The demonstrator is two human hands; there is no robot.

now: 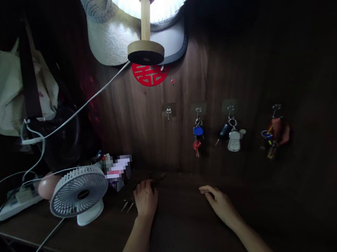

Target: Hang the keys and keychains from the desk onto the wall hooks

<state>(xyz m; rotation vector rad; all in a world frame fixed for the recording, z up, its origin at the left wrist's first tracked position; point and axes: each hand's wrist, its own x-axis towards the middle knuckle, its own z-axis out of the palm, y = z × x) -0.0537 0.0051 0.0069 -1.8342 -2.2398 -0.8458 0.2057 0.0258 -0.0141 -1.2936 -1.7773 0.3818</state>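
Right hand [220, 204]: we are finding it lying palm down on the desk [182, 232], fingers loosely together, gripping nothing.
Left hand [146, 198]: it is resting knuckles up, fingertips reaching a small dark item [158, 179] at the desk's back edge. We cannot tell whether it is pinching it.
Metal pins [127, 205]: they are lying loose just left of that hand, near the fan [79, 190].
Step in hand: we are judging this a reach for the dark item, grasp not confirmed.
Next move: it is calling for a fine fingertip pinch in poor light.
Writing: a red paper-cut [150, 75] is showing a double-happiness character, and the key bunches [198, 137] are showing no legible marks.
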